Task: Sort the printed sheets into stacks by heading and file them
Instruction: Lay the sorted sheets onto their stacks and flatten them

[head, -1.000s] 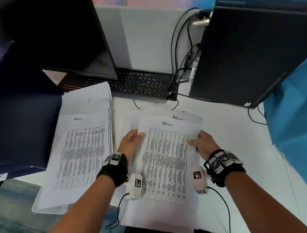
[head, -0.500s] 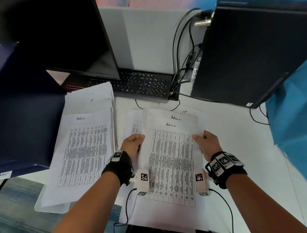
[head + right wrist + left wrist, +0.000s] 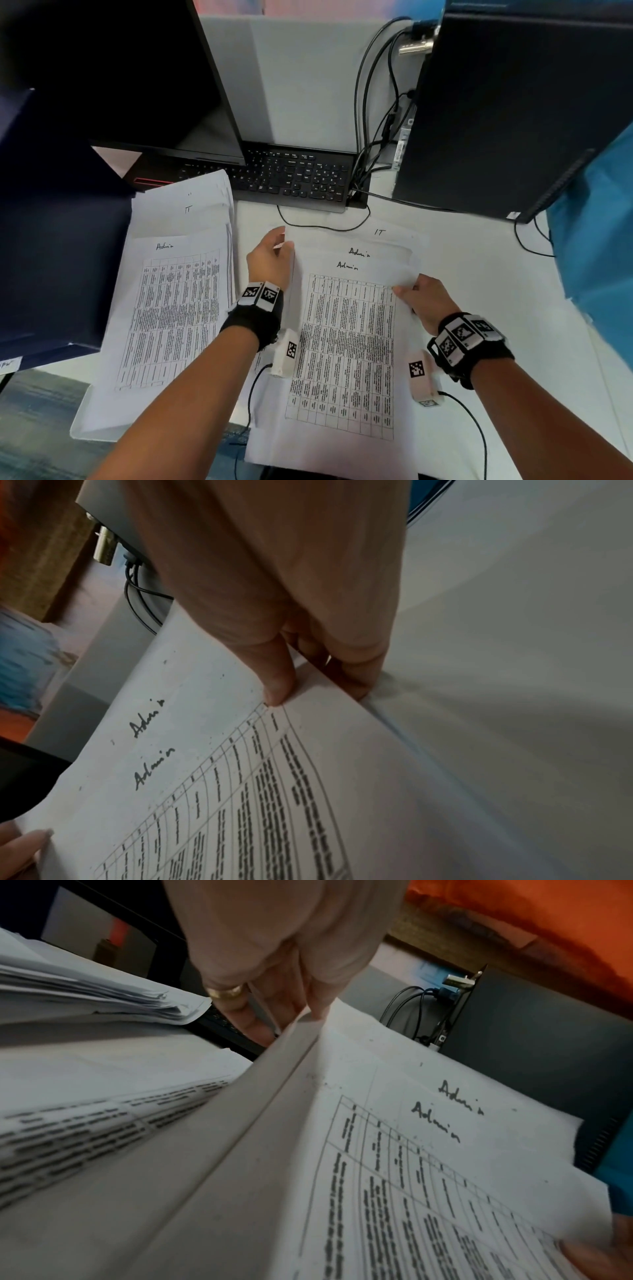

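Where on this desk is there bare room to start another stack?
Bare desk lies right of the held sheets, between them, the computer tower and the blue cloth; one cable loops in. A narrow strip lies before the keyboard. The left is crowded by the sorted stack.

head: above desk, looking down | wrists: close, low along fingers | shared: Admin sheets (image 3: pixel 346 342)

Right hand (image 3: pixel 274 601) pinching sheet edge (image 3: pixel 318 685), 2 "Admin" headings (image 3: pixel 154 767), white desk (image 3: pixel 514 615)
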`<state>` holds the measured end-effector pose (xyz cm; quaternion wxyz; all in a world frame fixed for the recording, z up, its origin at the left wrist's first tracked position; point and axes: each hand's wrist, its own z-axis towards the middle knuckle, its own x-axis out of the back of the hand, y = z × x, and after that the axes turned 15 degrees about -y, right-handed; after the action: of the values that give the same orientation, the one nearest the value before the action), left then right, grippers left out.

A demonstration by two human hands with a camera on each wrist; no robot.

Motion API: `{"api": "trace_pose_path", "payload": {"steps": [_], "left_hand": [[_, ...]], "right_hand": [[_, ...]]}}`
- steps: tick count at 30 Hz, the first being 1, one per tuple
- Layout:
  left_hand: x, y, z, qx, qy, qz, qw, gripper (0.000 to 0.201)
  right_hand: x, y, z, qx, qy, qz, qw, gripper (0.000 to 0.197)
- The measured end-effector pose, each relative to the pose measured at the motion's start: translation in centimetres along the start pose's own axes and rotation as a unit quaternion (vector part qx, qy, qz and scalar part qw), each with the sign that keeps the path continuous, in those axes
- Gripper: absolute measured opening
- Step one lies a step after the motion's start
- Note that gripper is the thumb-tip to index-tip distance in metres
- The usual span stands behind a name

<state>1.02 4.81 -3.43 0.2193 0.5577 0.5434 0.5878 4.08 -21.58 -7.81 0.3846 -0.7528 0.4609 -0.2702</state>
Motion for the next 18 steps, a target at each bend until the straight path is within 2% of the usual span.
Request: {"api": "trace_pose_path", "payload": {"steps": [4, 7, 11, 18], "left_hand": [[-0.5, 0.0, -0.2, -0.030, 0.012, -0.010, 0.999, 0.024], [-0.5, 0.3, -0.1, -0.026, 0.035, -0.033, 0.999, 0.010], [-0.2, 0.0, 0.7, -0.004, 0.043, -0.045, 0.998, 0.021], [0.0, 0.2, 0.9, -0.020, 0.023, -0.049, 0.998, 0.020]], "right_hand": [[0.1, -0.1, 0.1, -0.005, 0.003, 0.005, 1.000, 0.030], [0.1, -0.2, 0.1, -0.015, 0.001, 0.013, 1.000, 0.030], [0.1, -0.2, 0.0, -0.017, -0.005, 0.007, 1.000, 0.030], [0.3, 0.0, 0.3, -0.034, -0.006, 0.006, 0.999, 0.031]]}}
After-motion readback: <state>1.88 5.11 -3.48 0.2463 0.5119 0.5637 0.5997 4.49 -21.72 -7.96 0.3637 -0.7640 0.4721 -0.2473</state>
